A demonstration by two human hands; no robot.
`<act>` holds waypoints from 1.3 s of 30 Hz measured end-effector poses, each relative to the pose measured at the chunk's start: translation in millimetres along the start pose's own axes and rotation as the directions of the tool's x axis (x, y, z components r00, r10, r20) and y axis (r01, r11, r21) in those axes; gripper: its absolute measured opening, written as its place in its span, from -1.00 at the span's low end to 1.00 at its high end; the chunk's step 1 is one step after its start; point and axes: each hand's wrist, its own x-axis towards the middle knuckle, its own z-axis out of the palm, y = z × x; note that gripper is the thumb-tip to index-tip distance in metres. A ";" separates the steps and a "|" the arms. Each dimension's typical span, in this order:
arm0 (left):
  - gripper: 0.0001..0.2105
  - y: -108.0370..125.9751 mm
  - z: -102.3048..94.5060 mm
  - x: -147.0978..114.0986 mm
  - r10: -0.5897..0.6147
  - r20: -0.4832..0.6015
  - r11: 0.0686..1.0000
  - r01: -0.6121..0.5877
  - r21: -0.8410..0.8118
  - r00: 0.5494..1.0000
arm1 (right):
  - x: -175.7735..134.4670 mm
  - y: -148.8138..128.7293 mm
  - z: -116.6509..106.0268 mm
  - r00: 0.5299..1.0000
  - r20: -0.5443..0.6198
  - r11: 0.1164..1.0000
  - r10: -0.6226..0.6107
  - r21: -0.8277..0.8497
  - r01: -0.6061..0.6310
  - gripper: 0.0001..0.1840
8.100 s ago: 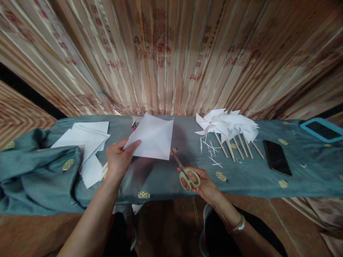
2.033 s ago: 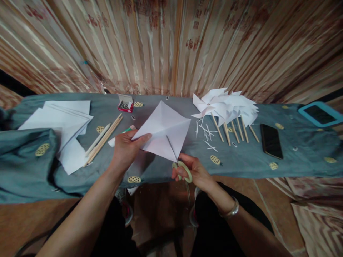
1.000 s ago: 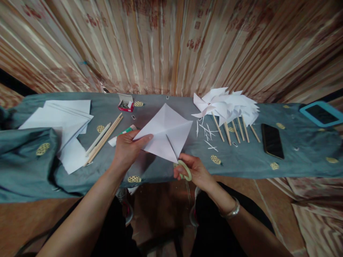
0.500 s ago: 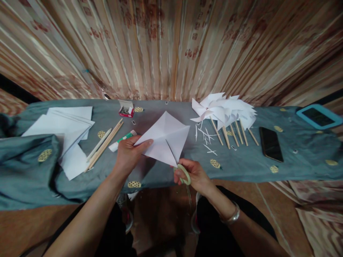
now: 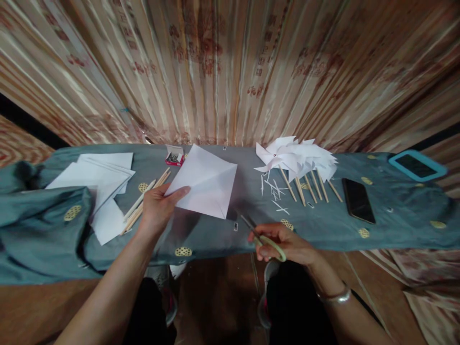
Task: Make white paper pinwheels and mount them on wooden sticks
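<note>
My left hand [image 5: 160, 203] pinches the left corner of a white square sheet of paper [image 5: 206, 184], thumb on top. The sheet is held above the cloth, with crease lines across it and a slit near its lower right corner. My right hand [image 5: 282, 244] grips scissors [image 5: 268, 243] by their pale green handles. Their blades point up and left, apart from the paper, and look closed. Right of the sheet lie thin white paper strips [image 5: 276, 191]. Beyond these rest several white paper pinwheels [image 5: 296, 155] on wooden sticks, overlapping in a row.
A grey-green cloth [image 5: 215, 239] with pineapple prints covers the table. On the left are white paper sheets [image 5: 108, 182] and wooden sticks [image 5: 138, 215]. A small red box [image 5: 174, 157] holds metal pins. A phone [image 5: 358, 200] and a blue-framed tablet [image 5: 418, 165] lie right. A curtain [image 5: 215, 72] hangs behind.
The scissors have come out of the paper, and my right hand has moved right and down with them. My left hand has shifted the sheet left, where it now covers the glue stick.
</note>
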 end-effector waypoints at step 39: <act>-0.67 -35.4 61.6 -64.8 -0.075 0.287 0.977 0.129 -0.173 0.955 | 68.6 -30.2 40.1 0.597 -0.706 0.864 -0.381 -0.042 0.501 -0.58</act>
